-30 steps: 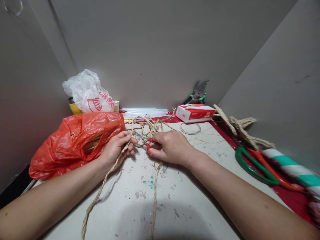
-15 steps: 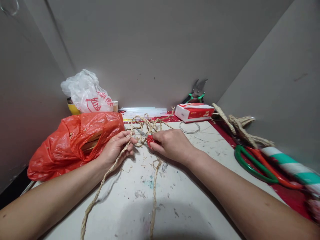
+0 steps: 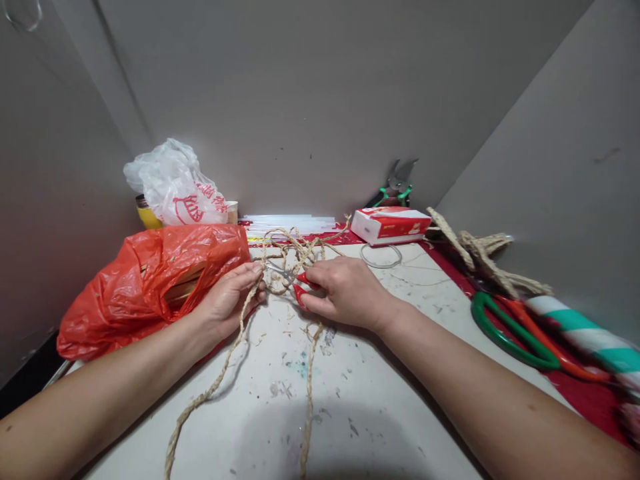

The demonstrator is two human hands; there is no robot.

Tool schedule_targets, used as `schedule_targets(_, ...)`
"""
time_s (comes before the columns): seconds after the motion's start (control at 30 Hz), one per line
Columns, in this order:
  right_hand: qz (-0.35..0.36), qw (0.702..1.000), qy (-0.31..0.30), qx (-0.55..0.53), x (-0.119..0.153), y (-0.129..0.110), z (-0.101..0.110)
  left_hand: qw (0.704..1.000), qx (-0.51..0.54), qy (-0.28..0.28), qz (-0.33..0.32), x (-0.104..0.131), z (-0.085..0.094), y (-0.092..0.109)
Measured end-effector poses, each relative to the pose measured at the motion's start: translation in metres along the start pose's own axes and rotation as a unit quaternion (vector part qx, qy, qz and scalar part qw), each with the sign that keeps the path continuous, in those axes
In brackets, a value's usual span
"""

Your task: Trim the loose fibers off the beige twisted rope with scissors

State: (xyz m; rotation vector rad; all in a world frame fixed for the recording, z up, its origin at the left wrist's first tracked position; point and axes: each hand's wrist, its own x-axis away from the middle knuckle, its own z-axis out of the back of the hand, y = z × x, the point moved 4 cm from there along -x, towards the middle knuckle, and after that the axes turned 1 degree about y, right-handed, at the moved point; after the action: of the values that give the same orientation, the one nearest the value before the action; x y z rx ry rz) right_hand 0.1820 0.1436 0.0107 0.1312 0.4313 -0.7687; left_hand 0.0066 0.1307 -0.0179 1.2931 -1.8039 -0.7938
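A braided straw-coloured cord runs up from the front of the table into my left hand, whose fingers pinch it. My right hand grips small scissors by their red handles. Their handles are spread and the blades are apart, pointing left at the cord beside my left fingertips. Behind the hands lies a loose tangle of cord. A second length of cord comes down the table between my arms.
An orange plastic bag with sticks inside lies at the left, a white bag behind it. At the back are clear rods, a tissue pack and pruning shears. Big green-and-orange-handled scissors lie right.
The scissors have opened in my right hand, with the handles spreading apart. My left fingers have drawn closer together on the cord, and the hanging cord has shifted slightly.
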Motion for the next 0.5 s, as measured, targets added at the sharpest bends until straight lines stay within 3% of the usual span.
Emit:
schedule_targets(0.1,0.031,0.999,-0.01,0.0,0.0003,0.0003,-0.0002,1.0,0.019,-0.023,0.01,-0.0013,-0.0017,-0.0001)
schedule_targets(0.5,0.065,0.997,-0.036,0.029,-0.0007,-0.0039,-0.0009,0.998,0.043,-0.014,0.04,0.0008,-0.0023,0.0)
